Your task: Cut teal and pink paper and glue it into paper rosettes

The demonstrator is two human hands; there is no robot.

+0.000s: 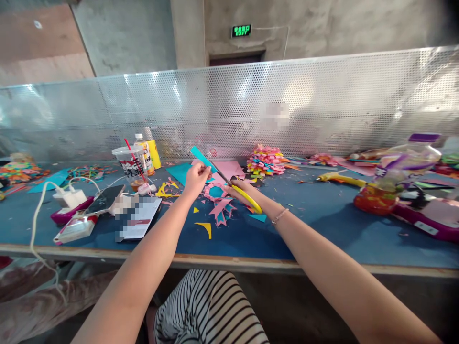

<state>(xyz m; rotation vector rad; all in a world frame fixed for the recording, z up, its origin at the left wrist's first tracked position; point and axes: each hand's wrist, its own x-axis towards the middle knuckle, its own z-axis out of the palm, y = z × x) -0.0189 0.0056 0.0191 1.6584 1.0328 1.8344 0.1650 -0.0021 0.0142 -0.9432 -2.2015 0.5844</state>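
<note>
A strip of turquoise paper [201,156] is pinched in my left hand [198,177], its long end sticking up to the left. My right hand [247,192] grips yellow-handled scissors [252,199]. The scissor blades point up and left, and their tips meet the right end of the strip; whether they are cutting it I cannot tell. Below the hands lies a pink and turquoise paper rosette with ribbon tails [221,210]. Behind them are a pink sheet [229,169] and a turquoise sheet [179,173]. Yellow scraps [205,229] are scattered nearby.
Phones [141,217], a charger [70,196] and cables lie left, by a lidded cup [131,165] and a bottle [146,155]. A pile of folded paper [266,160] stands behind. Right are a yellow tool [342,179] and a purple-capped bottle [398,172]. A perforated metal panel [222,105] borders the table.
</note>
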